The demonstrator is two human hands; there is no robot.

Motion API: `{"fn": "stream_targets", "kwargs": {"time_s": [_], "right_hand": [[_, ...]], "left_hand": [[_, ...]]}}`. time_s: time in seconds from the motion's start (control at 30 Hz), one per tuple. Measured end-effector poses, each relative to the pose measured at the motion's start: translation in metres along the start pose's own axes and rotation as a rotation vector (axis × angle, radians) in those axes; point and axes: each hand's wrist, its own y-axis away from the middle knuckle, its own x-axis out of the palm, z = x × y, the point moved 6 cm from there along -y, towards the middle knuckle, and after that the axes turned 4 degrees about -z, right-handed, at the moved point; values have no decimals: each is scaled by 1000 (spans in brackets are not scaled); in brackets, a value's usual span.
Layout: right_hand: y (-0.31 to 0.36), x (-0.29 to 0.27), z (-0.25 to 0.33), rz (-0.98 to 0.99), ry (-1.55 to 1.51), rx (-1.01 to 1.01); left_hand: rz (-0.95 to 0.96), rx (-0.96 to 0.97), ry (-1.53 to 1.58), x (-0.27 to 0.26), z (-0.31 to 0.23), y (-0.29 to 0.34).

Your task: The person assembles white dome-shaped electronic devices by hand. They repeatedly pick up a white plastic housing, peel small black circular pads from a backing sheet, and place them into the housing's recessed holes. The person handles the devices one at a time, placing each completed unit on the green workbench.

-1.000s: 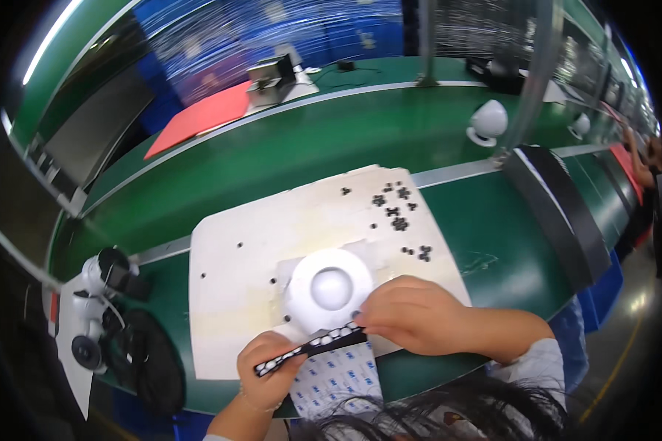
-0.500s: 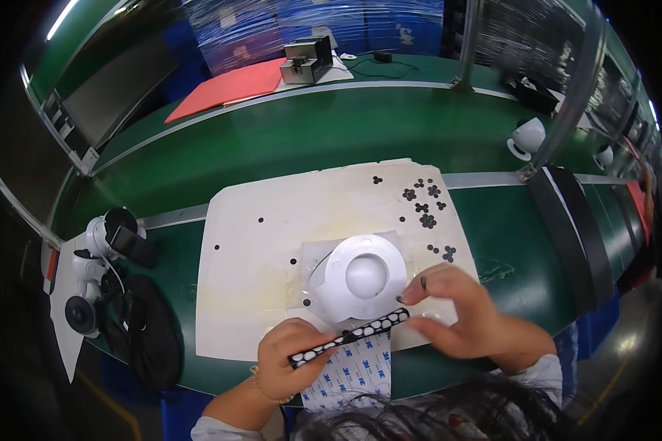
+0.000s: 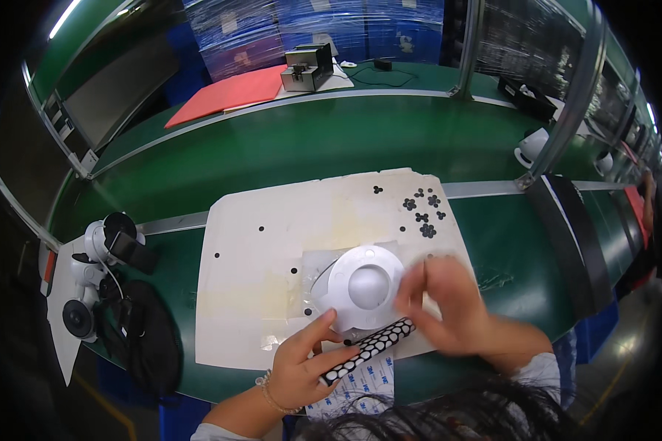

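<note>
My left hand (image 3: 309,364) grips a narrow black strip (image 3: 374,348) full of white round spots, its index finger reaching to the lower edge of a white ring-shaped plastic part (image 3: 338,292). A small dark dot shows by the strip's upper edge. My right hand (image 3: 449,305) is bent beside the ring's right edge; its fingers are smeared by motion, so whether they hold anything is unclear. Beneath the strip hangs a white backing sheet (image 3: 360,389) with blue print. The ring lies on a crinkled clear plastic sheet (image 3: 312,264) upon a large off-white board (image 3: 246,294).
Clusters of small black round pads (image 3: 428,230) lie on the board's upper right. White devices (image 3: 88,272) and a black bag (image 3: 151,323) sit at left, a long black strip of material (image 3: 566,250) at right. Behind are a metal box (image 3: 307,70), a red sheet (image 3: 224,97) and wrapped blue boxes.
My left hand has shifted right, its index finger now stretched to the ring. The strip has turned to show more of its spotted face. My right hand has moved slightly left, against the ring's edge.
</note>
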Motion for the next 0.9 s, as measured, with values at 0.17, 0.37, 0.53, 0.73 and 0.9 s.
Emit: {"fn": "stream_targets", "kwargs": {"time_s": [0.17, 0.37, 0.53, 0.73, 0.9], "right_hand": [[-28, 1, -33, -168, -541, 263], [-30, 8, -40, -120, -498, 289], [-30, 11, -41, -56, -388, 222], [-30, 11, -41, -82, -381, 209], [-28, 10, -37, -154, -246, 196]], "left_hand": [[166, 123, -160, 5, 2, 1], [168, 126, -120, 5, 1, 0], [171, 139, -133, 5, 3, 2], [186, 132, -119, 6, 6, 5], [174, 134, -127, 5, 3, 1]]}}
